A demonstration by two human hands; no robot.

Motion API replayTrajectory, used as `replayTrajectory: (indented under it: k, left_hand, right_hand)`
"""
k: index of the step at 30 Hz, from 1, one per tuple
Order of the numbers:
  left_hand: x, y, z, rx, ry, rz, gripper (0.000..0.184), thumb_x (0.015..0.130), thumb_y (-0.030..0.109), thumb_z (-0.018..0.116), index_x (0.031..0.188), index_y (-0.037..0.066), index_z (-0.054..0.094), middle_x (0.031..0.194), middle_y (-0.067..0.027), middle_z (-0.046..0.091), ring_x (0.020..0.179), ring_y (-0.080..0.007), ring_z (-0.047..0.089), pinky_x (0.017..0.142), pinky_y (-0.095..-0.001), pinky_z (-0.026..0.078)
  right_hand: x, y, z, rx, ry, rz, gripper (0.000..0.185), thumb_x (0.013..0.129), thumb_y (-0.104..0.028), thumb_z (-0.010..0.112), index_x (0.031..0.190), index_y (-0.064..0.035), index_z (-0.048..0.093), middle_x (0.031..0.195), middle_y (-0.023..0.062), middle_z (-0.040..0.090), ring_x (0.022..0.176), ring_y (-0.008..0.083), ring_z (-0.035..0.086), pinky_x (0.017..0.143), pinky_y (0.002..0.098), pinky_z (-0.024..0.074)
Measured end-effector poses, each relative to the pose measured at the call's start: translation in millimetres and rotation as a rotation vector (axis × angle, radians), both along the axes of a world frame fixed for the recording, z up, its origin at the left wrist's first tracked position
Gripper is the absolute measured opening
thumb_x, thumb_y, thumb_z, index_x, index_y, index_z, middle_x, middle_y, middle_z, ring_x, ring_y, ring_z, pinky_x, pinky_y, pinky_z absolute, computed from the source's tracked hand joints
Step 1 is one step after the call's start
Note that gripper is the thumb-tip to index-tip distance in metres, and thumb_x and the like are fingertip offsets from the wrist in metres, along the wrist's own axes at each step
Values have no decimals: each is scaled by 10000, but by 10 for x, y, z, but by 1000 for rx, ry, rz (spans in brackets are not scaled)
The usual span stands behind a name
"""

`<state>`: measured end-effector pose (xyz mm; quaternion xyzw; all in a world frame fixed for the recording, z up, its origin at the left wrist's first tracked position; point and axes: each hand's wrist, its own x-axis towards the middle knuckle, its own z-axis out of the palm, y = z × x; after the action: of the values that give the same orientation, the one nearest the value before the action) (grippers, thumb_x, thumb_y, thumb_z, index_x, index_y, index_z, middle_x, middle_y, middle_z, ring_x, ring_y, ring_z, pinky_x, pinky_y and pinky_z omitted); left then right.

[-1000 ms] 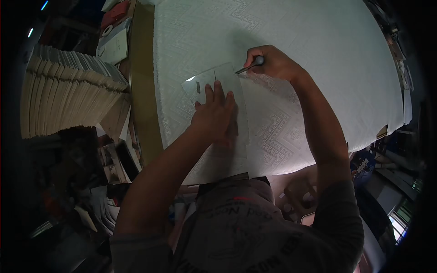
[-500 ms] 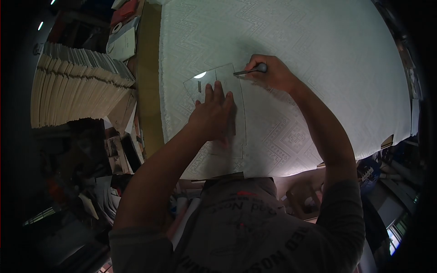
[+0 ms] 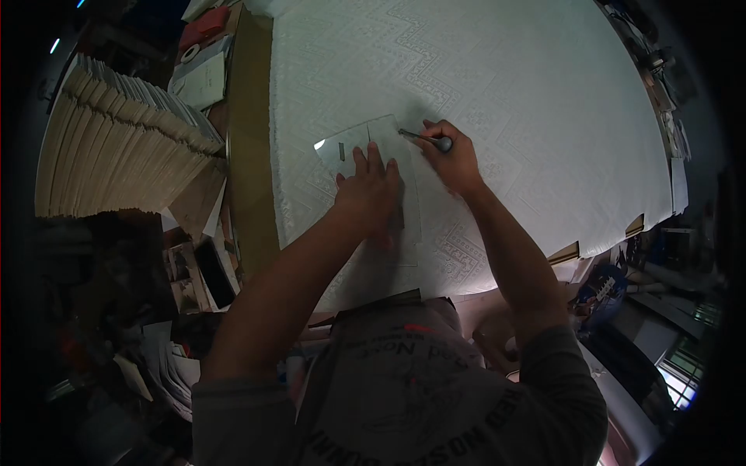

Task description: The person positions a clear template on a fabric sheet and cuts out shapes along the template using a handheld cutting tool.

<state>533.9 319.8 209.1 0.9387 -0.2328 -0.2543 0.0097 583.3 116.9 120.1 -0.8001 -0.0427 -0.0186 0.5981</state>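
A clear, stiff flat sheet [image 3: 409,194] with straight edges and a few dark line marks lies on white patterned cloth [image 3: 497,93]. My left hand [image 3: 367,193] rests flat on the sheet, fingers spread, pressing it to the cloth. In my right hand [image 3: 453,158] is a slim tool with a dark, rounded handle [image 3: 444,144], pinched between the fingers. The tool's thin tip meets the cloth at or just beside the sheet's upper right corner; whether it touches the sheet I cannot tell. Light glints off the sheet's upper left corner.
A tall stack of paper or card [image 3: 116,147] stands left of the table's brown edge strip [image 3: 252,140]. Papers and a tape roll [image 3: 189,53] lie at the upper left. A dark flat rectangular object [image 3: 214,272] sits lower left. Assorted items line the far right edge.
The camera view has shifted. My right hand has turned, so the tool's handle now slants down to the right, its tip still near the sheet's corner. The left hand stays pressed on the sheet.
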Motion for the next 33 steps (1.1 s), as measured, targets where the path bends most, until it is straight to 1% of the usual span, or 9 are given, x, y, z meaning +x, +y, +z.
replayTrajectory:
  k: [1,4,7,11,13,17,19,22,33]
  left_hand:
    - [5,-1,-3,10,15,5,1448,474,477,1047,1620,12,295,1685,-381,139,1565,-564,171,1061,-706,490]
    - [14,3,-3,10,35,15,1459,487,486,1042,1636,21,274,1694,-379,112,1567,-569,156,1058,-706,491]
    - [23,-3,-3,34,43,2,1477,499,510,1034,1653,31,246,1701,-378,85,1562,-580,155,1050,-707,495]
    - [38,24,3,17,59,-5,1489,510,550,1022,1661,35,230,1704,-378,73,1561,-588,139,1033,-708,504]
    - [49,22,-5,42,57,-9,1501,509,583,1013,1664,36,225,1705,-378,71,1561,-590,124,1025,-702,510]
    - [55,0,-28,55,68,-21,1512,503,581,1016,1668,38,218,1709,-373,65,1558,-597,115,1019,-711,505]
    - [78,-17,-22,61,100,1,1528,494,554,1028,1674,44,202,1709,-374,54,1558,-599,107,1010,-735,494]
    - [92,-29,-13,63,128,-3,1540,489,536,1036,1679,50,187,1709,-377,41,1561,-598,90,1011,-758,476]
    - [97,-61,9,90,134,-9,1506,510,519,1035,1672,40,206,1709,-373,44,1560,-600,86,1039,-762,455]
  right_hand:
    - [-53,85,-56,-60,-142,-140,159,923,-117,804,1031,-39,718,1044,146,775,974,221,753,867,351,581]
    - [-187,364,-58,-122,-163,-352,194,900,-158,824,1013,-40,719,1055,178,782,977,295,769,834,390,586]
    - [-258,607,246,-230,11,-423,183,920,-152,805,1008,-18,717,992,143,780,960,230,752,828,360,568]
    - [-325,673,139,-237,-83,-454,177,917,-139,798,1006,-10,717,974,151,776,870,220,729,793,362,559]
    - [-342,672,52,-198,-189,-517,177,903,-153,793,1007,-33,715,909,160,771,838,319,766,748,400,573]
    - [-289,728,144,-253,-221,-551,164,903,-159,787,994,-43,715,864,156,766,794,325,762,729,403,576]
    - [-193,739,289,-330,-44,-535,157,902,-163,784,985,-51,711,827,159,759,766,338,757,706,419,579]
    - [-54,733,351,-449,-70,-487,156,899,-164,780,984,-56,707,806,162,755,745,351,752,678,433,579]
    - [120,736,208,-359,-119,-447,174,912,-178,789,1018,-66,708,838,157,756,748,347,742,686,430,576]
